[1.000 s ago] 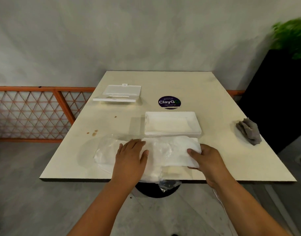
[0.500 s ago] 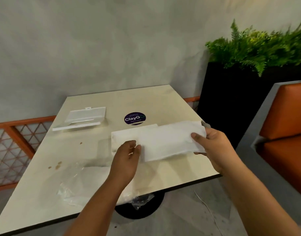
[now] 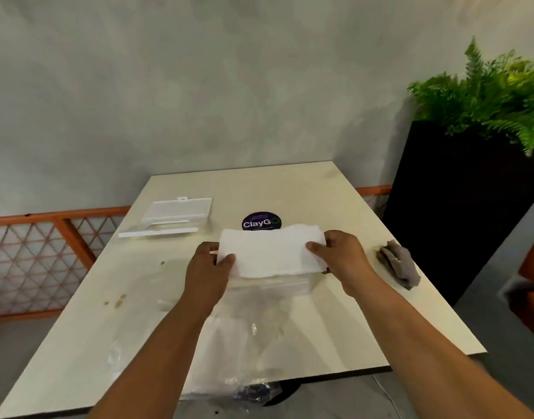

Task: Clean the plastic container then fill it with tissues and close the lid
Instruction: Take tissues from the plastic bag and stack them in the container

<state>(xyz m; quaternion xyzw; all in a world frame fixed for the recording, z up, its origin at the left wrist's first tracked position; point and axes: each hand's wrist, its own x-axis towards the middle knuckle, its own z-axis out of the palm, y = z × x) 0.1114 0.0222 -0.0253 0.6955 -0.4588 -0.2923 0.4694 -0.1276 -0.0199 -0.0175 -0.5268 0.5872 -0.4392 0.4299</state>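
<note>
A white stack of tissues hangs just above the table, held at both ends. My left hand pinches its left end and my right hand pinches its right end. Under the stack sits the white plastic container, mostly hidden, with only its near wall showing. The container's white lid lies apart at the back left of the table. A clear plastic wrapper with more tissues in it lies between my forearms near the table's front edge.
A crumpled grey cloth lies by the right table edge. A round purple ClayGo sticker marks the beige table. Brown stains dot the left side. A black planter with a fern stands at the right, an orange lattice fence at the left.
Both hands lifted the tissue stack out of the wrapper and carried it forward over the container. The left hand, flat on the wrapper before, now pinches the stack's left end.
</note>
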